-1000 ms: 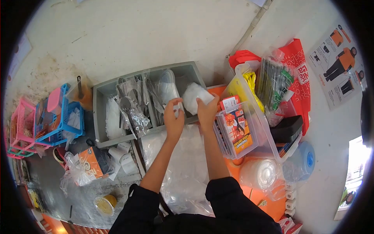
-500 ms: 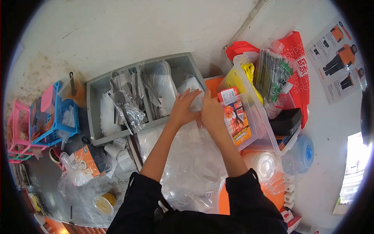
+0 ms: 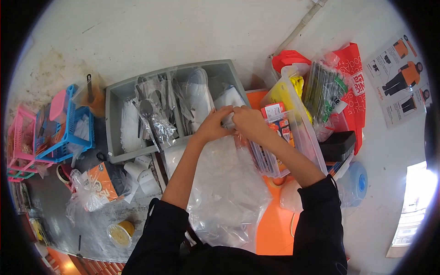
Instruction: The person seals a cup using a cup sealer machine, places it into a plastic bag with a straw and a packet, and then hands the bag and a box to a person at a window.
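My left hand [image 3: 213, 124] and my right hand [image 3: 248, 122] meet at the front right corner of the grey compartment tray [image 3: 133, 158]. Pinched between them is a small translucent plastic bundle [image 3: 228, 121], mostly covered by fingers; I cannot make out its exact kind. Just behind, a white plastic packet [image 3: 230, 97] lies in the tray's right compartment, beside a stack of clear plastic lids [image 3: 199, 91]. Below my wrists, large clear plastic bags [image 3: 224, 183] lie flat. Black plastic spoons [image 3: 146, 108] in clear wrap fill the tray's left part.
On the right stands a clear plastic bin [image 3: 308, 133] with printed cards, wrapped straws [image 3: 323, 89] and a black box [image 3: 338, 145]. Blue [image 3: 68, 137] and pink baskets [image 3: 20, 146], paper rolls [image 3: 147, 179] and a yellow-filled cup [image 3: 121, 233] are at the left.
My right hand has turned over toward the left, its forearm now slanting across the clear bin. Both hands have drawn closer together around the plastic bundle. The view has shifted slightly.
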A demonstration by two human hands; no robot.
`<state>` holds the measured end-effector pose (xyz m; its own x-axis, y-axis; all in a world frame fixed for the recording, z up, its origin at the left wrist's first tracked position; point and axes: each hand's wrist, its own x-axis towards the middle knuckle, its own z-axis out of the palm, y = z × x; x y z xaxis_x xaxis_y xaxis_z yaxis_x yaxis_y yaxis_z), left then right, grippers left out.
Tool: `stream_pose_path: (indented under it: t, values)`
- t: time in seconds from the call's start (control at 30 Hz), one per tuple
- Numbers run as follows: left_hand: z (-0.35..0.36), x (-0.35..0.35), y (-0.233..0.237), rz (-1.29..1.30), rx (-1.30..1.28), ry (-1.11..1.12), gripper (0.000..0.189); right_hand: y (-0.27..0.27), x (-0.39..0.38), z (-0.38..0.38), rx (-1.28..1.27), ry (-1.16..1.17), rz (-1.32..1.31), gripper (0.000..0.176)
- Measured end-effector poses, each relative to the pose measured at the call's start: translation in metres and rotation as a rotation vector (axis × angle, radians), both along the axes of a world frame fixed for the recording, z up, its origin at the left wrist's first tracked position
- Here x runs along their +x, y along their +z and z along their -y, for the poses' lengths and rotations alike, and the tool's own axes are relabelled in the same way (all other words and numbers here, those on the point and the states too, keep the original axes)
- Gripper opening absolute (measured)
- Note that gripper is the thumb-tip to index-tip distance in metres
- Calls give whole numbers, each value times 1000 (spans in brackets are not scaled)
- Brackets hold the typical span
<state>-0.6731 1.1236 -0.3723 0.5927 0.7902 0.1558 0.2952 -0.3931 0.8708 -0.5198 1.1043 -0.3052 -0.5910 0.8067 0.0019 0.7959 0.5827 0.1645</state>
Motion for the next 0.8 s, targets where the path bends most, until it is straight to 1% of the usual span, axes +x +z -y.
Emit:
stream_pose_path:
  t: [0.03,0.07,0.1,0.13,0.17,0.2,0.23,0.27,0.3,0.33,0.37,0.4,0.43,0.47,0.5,0.53,0.57,0.6,0.63,0.67,0.73,0.8]
  values:
    - [0,3,-2,-61,75,44,56,0,2,-3,-105,-71,-37,10]
    - [0,7,-8,-121,149,87,47,0,6,-7,-107,-74,-37,10]
    - [0,10,-13,-121,145,83,47,-1,12,-10,-95,-84,-131,9]
    - [-1,14,-19,-169,210,130,41,-1,16,-13,-80,-93,-224,9]
    - [-2,17,-21,-217,274,179,35,4,17,-14,-82,-95,-222,9]
    - [-3,21,-20,-214,273,179,35,15,16,-15,71,-69,-374,8]
    - [-4,26,-18,-266,226,254,32,26,14,-14,225,-40,-526,9]
    - [-5,30,-16,-317,178,330,29,35,14,-13,181,-109,-744,11]
    - [-7,33,-15,-313,179,336,29,51,12,-10,135,-176,-960,12]
    - [-8,35,-14,-386,186,306,34,72,16,-1,177,-168,-1150,15]
    - [-6,37,-12,-461,194,276,39,102,15,17,263,-217,-1304,17]
    - [-2,37,-9,-462,197,287,39,136,10,38,549,-270,-1200,14]
    - [4,35,-5,-268,148,330,49,156,13,54,845,-176,-1033,12]
    - [11,31,-1,-78,102,376,61,170,15,75,885,-275,-993,13]
    - [29,25,17,159,154,397,72,177,11,98,918,-374,-958,16]
    - [56,15,46,392,210,414,84,178,-4,121,807,-398,-866,21]
    - [90,-2,79,555,300,366,93,175,-20,147,694,-417,-767,26]
    - [128,-22,112,688,292,255,97,161,-35,179,587,-387,-407,31]
    - [169,-36,124,636,248,228,98,150,-47,205,479,-350,-46,35]
    - [202,-50,134,583,199,198,100,152,-58,219,476,-337,-59,35]
    - [241,-89,158,235,-186,-293,86,167,-80,250,-198,-162,-298,34]
    - [275,-127,138,265,-405,-622,62,178,-100,279,-859,35,-500,34]
